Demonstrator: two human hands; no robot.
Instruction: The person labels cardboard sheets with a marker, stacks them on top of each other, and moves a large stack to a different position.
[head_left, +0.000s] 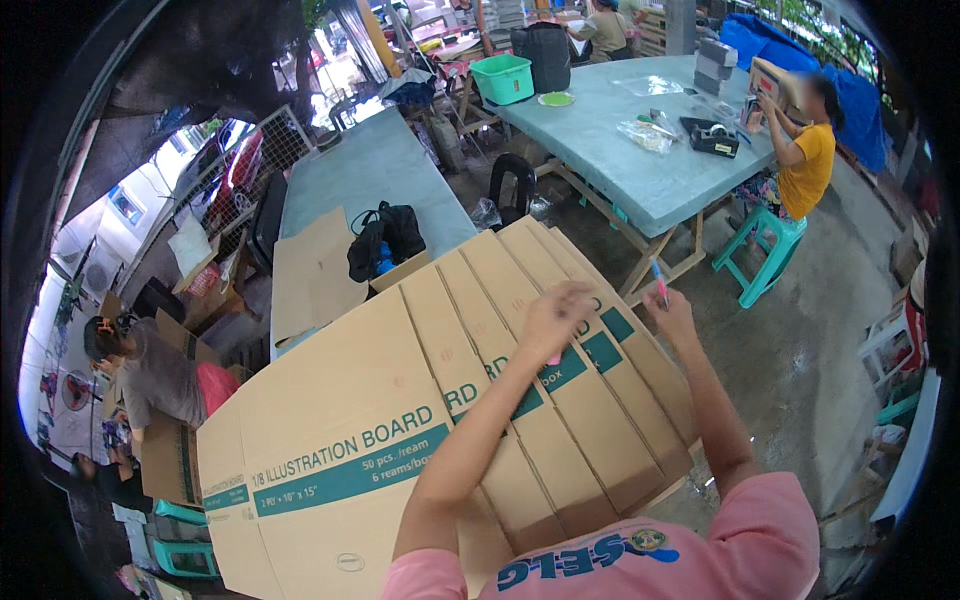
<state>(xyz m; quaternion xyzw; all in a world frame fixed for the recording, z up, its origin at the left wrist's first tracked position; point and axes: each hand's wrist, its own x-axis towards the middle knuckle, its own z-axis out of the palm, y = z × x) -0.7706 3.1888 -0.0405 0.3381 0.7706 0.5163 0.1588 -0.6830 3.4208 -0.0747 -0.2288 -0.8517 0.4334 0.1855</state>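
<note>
Flattened cartons (400, 375), edges staggered, floor space (770, 390) alongside

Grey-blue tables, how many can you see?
2: the left table, beyond the overlapping cardboard sheets, and the right table, with a tape dispenser on it. Others may be hidden.

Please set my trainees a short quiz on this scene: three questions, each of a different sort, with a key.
1. Which of the wearer's hands holds the pen?
2. True or false: the person in the yellow shirt is standing.
3. The band printed on the flattened cartons is: a) red, b) green, c) black.

Key:
1. The right hand.
2. False; the person in the yellow shirt is sitting on a green stool.
3. b
</note>
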